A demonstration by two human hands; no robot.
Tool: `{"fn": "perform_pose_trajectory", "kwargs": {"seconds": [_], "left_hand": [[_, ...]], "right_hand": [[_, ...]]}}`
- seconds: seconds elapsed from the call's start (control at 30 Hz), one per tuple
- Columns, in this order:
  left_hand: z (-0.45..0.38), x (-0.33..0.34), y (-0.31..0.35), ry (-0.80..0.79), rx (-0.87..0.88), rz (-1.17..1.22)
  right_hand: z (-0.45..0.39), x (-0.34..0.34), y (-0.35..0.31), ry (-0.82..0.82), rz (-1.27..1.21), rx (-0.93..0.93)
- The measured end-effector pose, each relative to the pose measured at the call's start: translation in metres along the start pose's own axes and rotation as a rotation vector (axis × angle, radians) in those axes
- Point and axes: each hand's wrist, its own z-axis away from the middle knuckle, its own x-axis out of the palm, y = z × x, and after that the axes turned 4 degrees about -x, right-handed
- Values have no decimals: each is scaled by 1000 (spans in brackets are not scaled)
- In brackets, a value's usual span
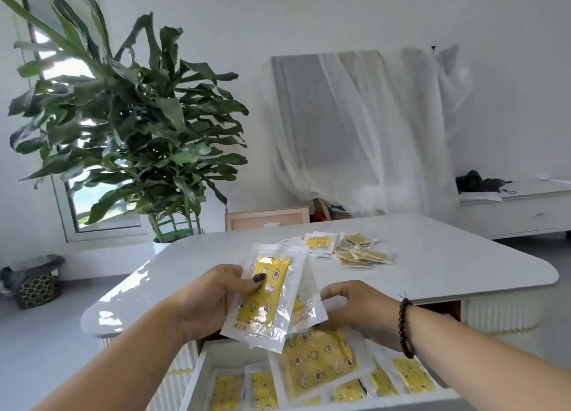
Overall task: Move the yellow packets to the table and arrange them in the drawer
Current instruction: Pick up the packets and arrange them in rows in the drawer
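While the left hand point(210, 299) pinches a fanned stack of yellow packets point(268, 296) above the open drawer point(197, 376), the right hand point(355, 308), fingers curled behind the stack, may let slick wrappers slip.

From my feed I see two bare forearms with no sleeves reaching into view. The left hand point(205, 299) has a long thumbnail painted very dark, almost black, with a slight gloss. The right hand point(360, 308) shows no polish I can make out. On the right wrist sits a bracelet point(405, 327) of round, dark brown beads, with a short tuft of cord sticking up at its top.
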Motion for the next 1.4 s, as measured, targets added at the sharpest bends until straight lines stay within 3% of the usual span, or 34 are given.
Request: {"fn": "perform_pose_trajectory", "kwargs": {"seconds": [0.17,0.37,0.43,0.5,0.57,0.67,0.97,1.17,1.27,1.4], "left_hand": [[12,6,-11,71,29,50],[18,-17,-9,430,120,139],[19,-25,-16,551,157,1],[18,-28,-23,629,188,-344],[16,-27,-28,605,202,-597],[12,-19,-34,537,134,-715],[2,14,-34,316,200,-567],[-5,14,-38,196,242,-629],[-11,13,-45,233,240,-638],[-21,8,-53,377,280,-697]], "right_hand": [[17,6,3,57,-26,0],[16,6,6,335,-68,56],[17,4,5,365,-154,88],[20,3,2,362,-246,104],[20,3,1,339,-313,111],[18,7,1,299,-367,112],[19,20,2,259,-404,122],[16,17,8,295,-388,121],[15,18,15,304,-353,126],[12,18,20,348,-78,82]]}}
